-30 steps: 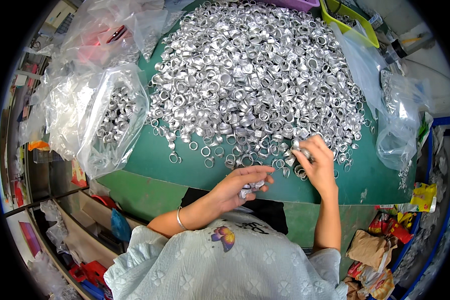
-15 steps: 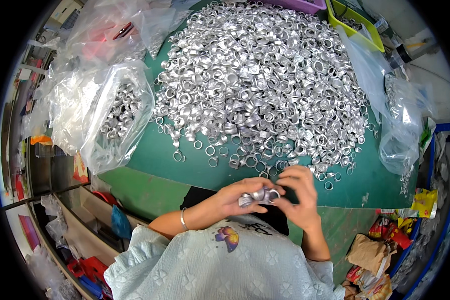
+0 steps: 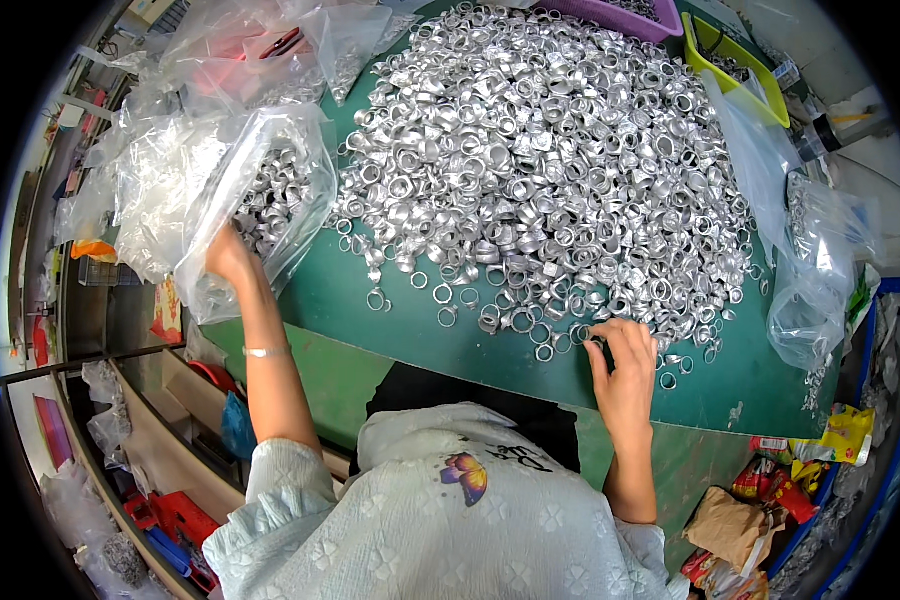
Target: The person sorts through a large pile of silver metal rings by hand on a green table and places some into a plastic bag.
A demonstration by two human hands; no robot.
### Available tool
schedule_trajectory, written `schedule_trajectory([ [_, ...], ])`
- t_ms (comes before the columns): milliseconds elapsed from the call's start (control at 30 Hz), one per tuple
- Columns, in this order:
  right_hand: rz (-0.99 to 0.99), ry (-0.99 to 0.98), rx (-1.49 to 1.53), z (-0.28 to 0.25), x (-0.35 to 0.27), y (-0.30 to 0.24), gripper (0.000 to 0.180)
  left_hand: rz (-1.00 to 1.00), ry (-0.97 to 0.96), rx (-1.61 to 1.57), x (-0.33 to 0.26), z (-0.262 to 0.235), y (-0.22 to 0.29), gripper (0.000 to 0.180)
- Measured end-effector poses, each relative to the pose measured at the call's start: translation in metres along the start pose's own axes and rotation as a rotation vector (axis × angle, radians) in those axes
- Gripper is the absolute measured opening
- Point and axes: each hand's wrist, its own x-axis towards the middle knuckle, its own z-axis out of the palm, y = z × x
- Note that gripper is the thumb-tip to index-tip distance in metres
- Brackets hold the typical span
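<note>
A person in a pale textured top sits at a green table [image 3: 400,300] heaped with silver metal rings [image 3: 550,170]. The heap fills the far middle of the table, its long axis running from the person's near right up toward the far left, with loose rings scattered along the edge nearest the body. The right hand [image 3: 625,375] rests palm down at the heap's near edge, fingertips [image 3: 610,332] curled onto a few stray rings; whether it grips one cannot be told from this angle. Left of the heap, the left hand [image 3: 228,255] reaches to the mouth of a clear plastic bag [image 3: 260,200] half filled with more rings, its opening facing the person; the fingers are hidden by the plastic, so its hold cannot be told either. A thin bangle [image 3: 266,351] circles that forearm. More clear bags [image 3: 805,270] sag on the heap's right side, and a yellow-green tray [image 3: 735,60] and a purple bin [image 3: 620,15] sit beyond the heap's far right corner.
</note>
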Motion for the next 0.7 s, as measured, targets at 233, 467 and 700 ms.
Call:
schedule_trajectory([
  [233,-0.050,-0.031,-0.035,0.002,-0.006,-0.006,0.020,0.220,0.002,-0.023,-0.004,0.018,0.009,0.038],
  [467,-0.047,-0.164,-0.172,0.017,-0.002,-0.010,0.027,0.517,-0.326,0.188,-0.174,0.007,0.066,0.031],
  [700,-0.066,-0.066,-0.198,0.024,-0.005,-0.014,0.025,0.630,-1.273,0.342,-0.294,-0.009,0.087,0.026],
])
